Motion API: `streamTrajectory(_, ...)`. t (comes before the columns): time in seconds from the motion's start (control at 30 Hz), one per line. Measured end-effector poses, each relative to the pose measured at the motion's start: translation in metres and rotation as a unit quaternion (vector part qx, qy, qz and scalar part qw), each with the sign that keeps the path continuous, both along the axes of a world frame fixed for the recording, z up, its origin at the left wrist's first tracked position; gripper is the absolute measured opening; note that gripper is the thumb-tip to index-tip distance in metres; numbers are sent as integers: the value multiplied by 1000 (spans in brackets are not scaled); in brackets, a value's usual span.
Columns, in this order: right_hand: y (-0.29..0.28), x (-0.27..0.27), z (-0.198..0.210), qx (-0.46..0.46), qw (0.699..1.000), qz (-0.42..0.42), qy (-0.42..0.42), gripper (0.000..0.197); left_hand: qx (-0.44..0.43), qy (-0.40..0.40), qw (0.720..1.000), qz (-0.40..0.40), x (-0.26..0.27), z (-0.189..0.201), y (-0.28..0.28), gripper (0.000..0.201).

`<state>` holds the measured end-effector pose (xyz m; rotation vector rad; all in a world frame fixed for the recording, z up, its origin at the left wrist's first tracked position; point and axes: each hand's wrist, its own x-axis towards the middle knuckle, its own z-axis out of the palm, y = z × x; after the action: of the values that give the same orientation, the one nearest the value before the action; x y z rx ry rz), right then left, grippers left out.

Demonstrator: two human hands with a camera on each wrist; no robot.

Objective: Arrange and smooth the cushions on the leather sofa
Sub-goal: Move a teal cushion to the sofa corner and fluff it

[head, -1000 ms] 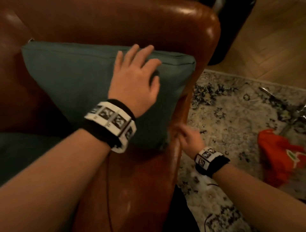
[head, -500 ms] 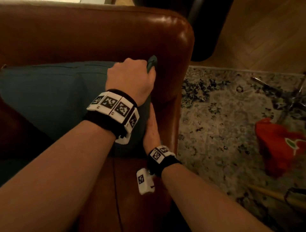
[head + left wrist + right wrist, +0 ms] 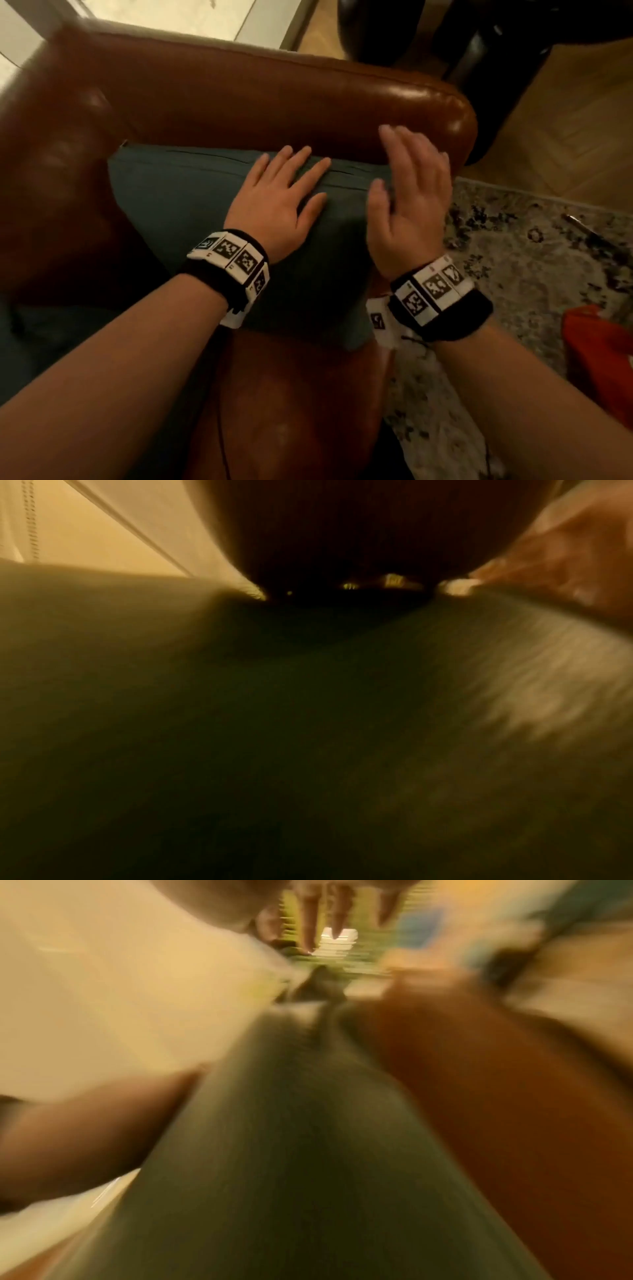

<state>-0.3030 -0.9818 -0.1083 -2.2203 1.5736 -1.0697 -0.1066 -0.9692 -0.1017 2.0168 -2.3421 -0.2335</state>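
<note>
Your left hand (image 3: 274,202) lies flat on the teal cushion (image 3: 191,205), fingers straight and spread, palm down near the cushion's top seam. Your right hand (image 3: 409,192) is open too, fingers straight and close together, raised edge-on at the cushion's right end beside the sofa arm (image 3: 308,102); whether it touches the fabric you cannot tell, since it is blurred. Neither hand grips anything.

The cushion leans in the corner of the leather sofa (image 3: 54,164), its top edge against the padded arm and its lower edge on the brown seat. To smooth it well, keep the left palm broad and press evenly, sweeping outward from the middle toward the seam rather than poking with the fingertips. Use the right hand to pat the end square, so the corner tucks in against the arm and does not bulge over the sofa's front edge.

The cover looks like a matte woven cloth, dark teal, plump, with a straight seam line along the top. The wrist views are too blurred to add detail.
</note>
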Motion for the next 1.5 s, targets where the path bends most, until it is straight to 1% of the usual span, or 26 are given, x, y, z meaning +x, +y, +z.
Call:
streamTrajectory(0.07, -17, 18, 7, 29, 978, 75, 192, 49, -3, -41, 999, 32, 37, -2, 5, 60)
streamTrajectory(0.1, -21, 15, 2, 75, 962, 82, 249, 49, -7, -44, 997, 63, 61, -3, 6, 60)
streamTrajectory(0.2, -24, -19, -18, 135, 952, 35, 273, 50, -4, -55, 979, 196, 140, -1, 12, 62)
streamTrajectory(0.27, -19, -29, -17, 177, 964, 26, 196, 49, 22, -17, 947, 319, 173, 1, 16, 64)
streamTrajectory(0.3, -18, -27, -14, 213, 972, -7, 101, 49, 26, 40, 917, 396, 180, 5, 14, 66)
streamTrajectory(0.33, -19, -21, -8, 256, 964, -71, -8, 50, 31, 109, 873, 474, 183, 9, 10, 68)
streamTrajectory(0.37, -22, -14, -1, 311, 933, -145, -105, 54, 42, 180, 823, 537, 184, 12, 4, 70)
streamTrajectory(0.4, -26, -9, 3, 367, 895, -202, -155, 59, 58, 228, 786, 572, 185, 15, -1, 72)
streamTrajectory(0.43, -29, -6, 6, 402, 871, -232, -162, 62, 70, 257, 766, 585, 186, 18, -5, 72)
streamTrajectory(0.47, -31, -5, 6, 408, 869, -242, -139, 61, 71, 274, 757, 589, 189, 18, -7, 70)
streamTrajectory(0.57, -32, -8, 4, 360, 894, -259, -56, 58, 46, 323, 745, 582, 200, 12, -12, 63)
streamTrajectory(0.77, -20, -15, 1, 355, 881, -297, -93, 62, 27, 402, 699, 591, 194, 20, -25, 60)
streamTrajectory(0.87, -20, -12, 2, 330, 892, -290, -110, 54, 13, 391, 709, 586, 192, 24, -28, 75)
streamTrajectory(0.97, -16, -10, 8, 313, 896, -293, -114, 49, -6, 362, 733, 576, 193, 21, -32, 67)
streamTrajectory(1.07, -15, -19, 1, 300, 877, -327, -186, 56, -1, 376, 725, 576, 195, 19, -32, 61)
streamTrajectory(1.13, -17, -32, -2, 298, 847, -363, -247, 55, 7, 383, 701, 601, 198, 23, -28, 62)
streamTrajectory(1.17, -17, -40, 2, 268, 865, -367, -212, 53, 10, 375, 694, 615, 199, 25, -25, 64)
streamTrajectory(1.2, -16, -45, 12, 224, 898, -351, -140, 49, 12, 356, 699, 619, 198, 28, -22, 65)
streamTrajectory(1.23, -16, -42, 27, 174, 928, -318, -85, 45, 2, 320, 727, 607, 196, 29, -20, 65)
streamTrajectory(1.27, -13, -30, 41, 120, 956, -263, -42, 38, -19, 268, 782, 562, 190, 30, -16, 62)
streamTrajectory(1.3, -10, -10, 55, 109, 975, -194, -19, 33, -55, 206, 852, 478, 177, 31, -12, 58)
streamTrajectory(1.33, -10, 16, 64, 104, 987, -121, -4, 30, -100, 145, 917, 357, 159, 30, -9, 54)
streamTrajectory(1.37, -10, 47, 68, 105, 992, -61, 27, 30, -119, 95, 963, 223, 135, 29, -9, 52)
streamTrajectory(1.4, -12, 73, 58, 122, 989, -17, 78, 33, -105, 59, 987, 105, 110, 28, -10, 52)
streamTrajectory(1.43, -14, 95, 46, 152, 980, 7, 126, 40, -68, 30, 997, 22, 87, 25, -11, 54)
streamTrajectory(1.5, -15, 111, 16, 215, 949, 19, 230, 50, 15, -6, 999, -40, 59, 15, -13, 58)
